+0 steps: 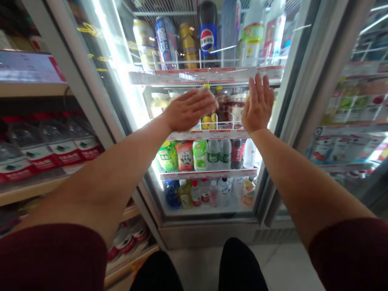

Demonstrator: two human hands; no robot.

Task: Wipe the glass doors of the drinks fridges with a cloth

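Observation:
My left hand (pixel 192 110) is raised in front of a lit drinks fridge, its fingers stretched out together and pointing right, slightly blurred. To its right, my right hand (pixel 259 105) is held up with fingers extended, in front of the right side of the same fridge. Neither hand shows anything in it. Whether either touches the glass door (pixel 209 216), I cannot tell. Behind the hands, a middle shelf (pixel 212 135) carries bottles, partly hidden by the left hand. Above it stands a cola bottle (pixel 207 36) with a blue label.
Lower shelves hold a green carton-like bottle (pixel 200 154), several clear bottles (pixel 224 153) and a red-capped bottle (pixel 196 193). At left, an open rack (pixel 33 184) bears red-labelled water bottles (pixel 36 147). Another glass-fronted fridge (pixel 351 131) stands at right. Grey floor (pixel 281 262) shows below.

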